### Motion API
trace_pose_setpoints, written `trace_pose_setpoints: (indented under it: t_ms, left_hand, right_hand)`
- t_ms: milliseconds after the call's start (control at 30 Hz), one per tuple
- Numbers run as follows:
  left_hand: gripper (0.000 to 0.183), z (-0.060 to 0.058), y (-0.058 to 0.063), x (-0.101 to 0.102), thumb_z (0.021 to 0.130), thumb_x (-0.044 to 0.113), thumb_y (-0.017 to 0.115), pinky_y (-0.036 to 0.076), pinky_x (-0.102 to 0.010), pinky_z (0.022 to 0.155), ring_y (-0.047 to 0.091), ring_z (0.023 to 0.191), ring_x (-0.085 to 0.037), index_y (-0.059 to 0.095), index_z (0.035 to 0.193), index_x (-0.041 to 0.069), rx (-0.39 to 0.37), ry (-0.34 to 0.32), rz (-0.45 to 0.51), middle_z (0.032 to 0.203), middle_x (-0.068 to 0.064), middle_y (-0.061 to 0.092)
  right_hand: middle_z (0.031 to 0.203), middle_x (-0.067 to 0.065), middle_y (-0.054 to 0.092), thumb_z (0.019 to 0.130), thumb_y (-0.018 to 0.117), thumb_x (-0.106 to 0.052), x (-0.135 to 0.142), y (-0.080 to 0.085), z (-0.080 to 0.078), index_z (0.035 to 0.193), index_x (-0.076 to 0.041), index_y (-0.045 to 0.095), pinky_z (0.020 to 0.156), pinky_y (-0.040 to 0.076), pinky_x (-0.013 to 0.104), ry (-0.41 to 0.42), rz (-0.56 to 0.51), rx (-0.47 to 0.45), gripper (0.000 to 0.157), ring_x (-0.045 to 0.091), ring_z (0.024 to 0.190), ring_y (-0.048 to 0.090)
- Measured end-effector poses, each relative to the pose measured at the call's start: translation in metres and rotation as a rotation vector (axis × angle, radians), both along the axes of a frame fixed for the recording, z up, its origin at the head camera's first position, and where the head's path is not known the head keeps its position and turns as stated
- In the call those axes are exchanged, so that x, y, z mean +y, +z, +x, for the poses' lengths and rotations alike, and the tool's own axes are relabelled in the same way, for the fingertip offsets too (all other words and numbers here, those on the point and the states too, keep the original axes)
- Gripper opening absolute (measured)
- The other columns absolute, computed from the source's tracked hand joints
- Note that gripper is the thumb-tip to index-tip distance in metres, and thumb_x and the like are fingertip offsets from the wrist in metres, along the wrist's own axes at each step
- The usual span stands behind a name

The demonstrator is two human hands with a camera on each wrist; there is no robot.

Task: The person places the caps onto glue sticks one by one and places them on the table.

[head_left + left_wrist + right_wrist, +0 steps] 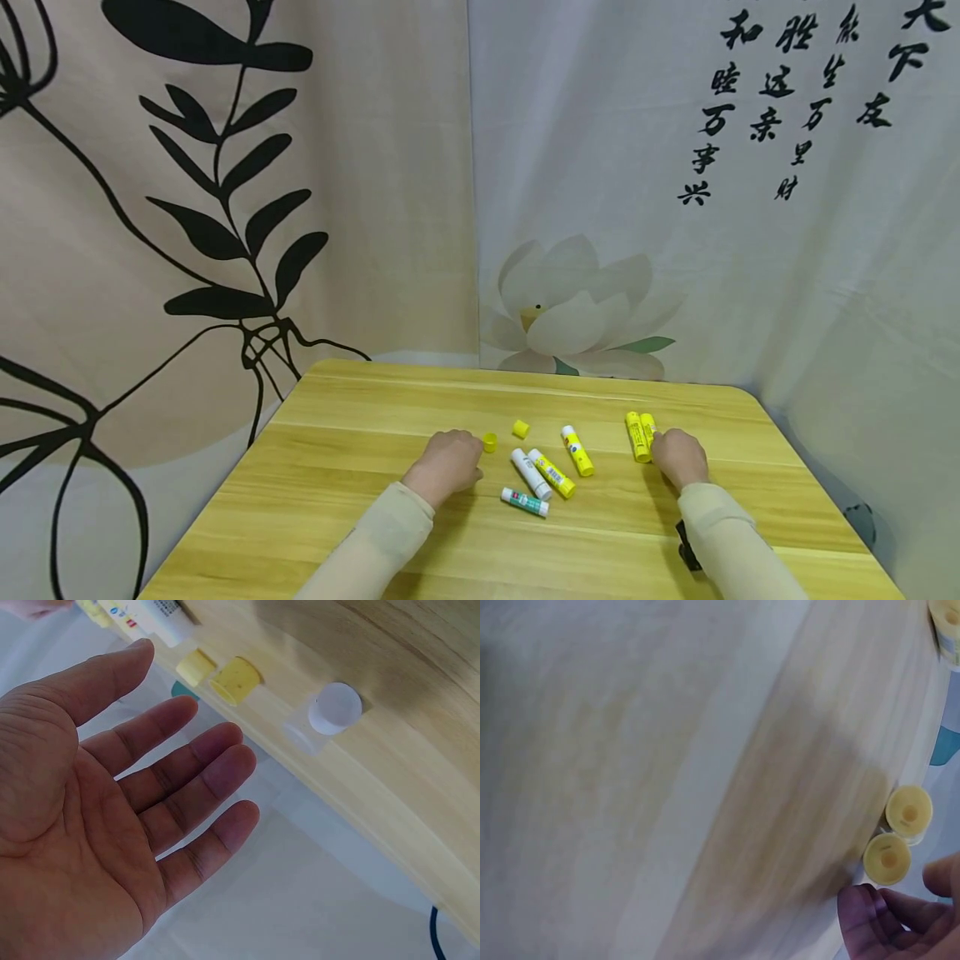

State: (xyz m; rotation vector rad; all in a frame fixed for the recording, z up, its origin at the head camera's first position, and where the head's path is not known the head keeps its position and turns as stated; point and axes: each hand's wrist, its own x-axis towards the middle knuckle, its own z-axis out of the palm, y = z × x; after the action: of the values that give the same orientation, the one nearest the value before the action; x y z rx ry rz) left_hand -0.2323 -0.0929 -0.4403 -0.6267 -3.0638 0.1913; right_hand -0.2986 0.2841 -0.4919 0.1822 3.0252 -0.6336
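My left hand (pixel 446 468) hovers over the table's left-middle, fingers loosely spread and holding nothing. Beside its fingertips lie two short yellow caps, one cap (pixel 490 442) nearer and another cap (pixel 521 429) farther back. A translucent cap with a white end (pixel 336 709) shows in the left wrist view; the left hand hides it in the head view. At the right, my right hand (pixel 680 458) is close beside two yellow glue sticks lying side by side, the left glue stick (pixel 637 437) and the right glue stick (pixel 648 427). Its bent fingertips (pixel 861 919) are beside their round ends; contact is unclear.
Between the hands lie a white glue stick (pixel 531 473), a yellow-and-white glue stick (pixel 553 475), a yellow one with a white end (pixel 577 451) and a green-and-white tube (pixel 525 502). The wooden table (pixel 360 467) meets printed curtains (pixel 405 208) at its back edge.
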Motion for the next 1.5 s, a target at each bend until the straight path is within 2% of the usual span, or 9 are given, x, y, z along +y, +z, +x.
trace_pose_setpoints:
  t_ms: [233, 467, 700, 867, 1233, 1367, 1500]
  left_hand:
    - [0.026, -0.002, -0.001, 0.0, 0.088, 0.035, 0.075, 0.054, -0.039, 0.075, 0.063, 0.083, -0.019, 0.071, 0.097, 0.011, -0.029, 0.004, 0.0, 0.088, -0.002, 0.067]
    - [0.026, -0.002, -0.001, -0.001, 0.088, 0.035, 0.076, 0.054, -0.039, 0.075, 0.063, 0.083, -0.019, 0.07, 0.099, 0.012, -0.032, 0.005, -0.01, 0.087, -0.002, 0.066]
    - [0.027, -0.001, -0.001, -0.001, 0.088, 0.034, 0.076, 0.054, -0.039, 0.077, 0.064, 0.085, -0.02, 0.071, 0.103, 0.013, -0.037, 0.008, -0.013, 0.09, -0.002, 0.068]
    - [0.027, -0.001, -0.002, 0.0, 0.087, 0.034, 0.076, 0.054, -0.039, 0.077, 0.064, 0.085, -0.02, 0.071, 0.103, 0.013, -0.047, 0.018, 0.0, 0.089, -0.002, 0.067]
    - [0.026, 0.001, -0.002, 0.0, 0.087, 0.031, 0.077, 0.053, -0.04, 0.081, 0.064, 0.088, -0.021, 0.071, 0.105, 0.012, -0.051, 0.017, 0.02, 0.093, -0.003, 0.068]
    - [0.026, 0.0, -0.003, -0.001, 0.087, 0.03, 0.077, 0.053, -0.041, 0.081, 0.064, 0.088, -0.021, 0.071, 0.105, 0.012, -0.048, 0.016, 0.027, 0.093, -0.003, 0.068]
    - [0.025, 0.0, -0.003, -0.001, 0.087, 0.03, 0.077, 0.054, -0.041, 0.081, 0.064, 0.087, -0.021, 0.071, 0.103, 0.012, -0.048, 0.01, 0.024, 0.091, -0.003, 0.068]
  right_hand:
    - [0.072, 0.012, 0.058, 0.104, 0.037, -0.018, 0.0, 0.0, 0.004, 0.081, 0.005, 0.062, 0.063, 0.047, 0.041, 0.004, -0.011, 0.013, 0.041, 0.025, 0.065, 0.053]
    - [0.071, 0.013, 0.058, 0.104, 0.039, -0.019, 0.0, 0.001, 0.008, 0.079, 0.004, 0.061, 0.062, 0.047, 0.042, -0.002, -0.015, 0.035, 0.04, 0.026, 0.065, 0.053]
    - [0.086, 0.024, 0.064, 0.103, 0.042, -0.021, 0.003, 0.003, 0.01, 0.096, 0.015, 0.062, 0.073, 0.051, 0.051, 0.012, -0.004, 0.058, 0.042, 0.034, 0.077, 0.061]
    - [0.096, 0.031, 0.064, 0.103, 0.043, -0.022, 0.003, 0.005, 0.012, 0.103, 0.018, 0.061, 0.077, 0.051, 0.055, 0.016, -0.001, 0.07, 0.044, 0.044, 0.087, 0.063]
    - [0.096, 0.028, 0.065, 0.103, 0.043, -0.022, 0.005, 0.007, 0.013, 0.107, 0.017, 0.061, 0.074, 0.051, 0.052, 0.031, -0.001, 0.081, 0.043, 0.039, 0.084, 0.064]
    - [0.092, 0.025, 0.065, 0.104, 0.044, -0.022, 0.005, 0.009, 0.013, 0.105, 0.015, 0.062, 0.07, 0.051, 0.05, 0.035, -0.008, 0.082, 0.041, 0.035, 0.079, 0.062]
    - [0.107, 0.034, 0.063, 0.104, 0.043, -0.023, 0.002, 0.011, 0.013, 0.113, 0.018, 0.059, 0.08, 0.051, 0.055, 0.038, 0.011, 0.085, 0.045, 0.047, 0.094, 0.062]
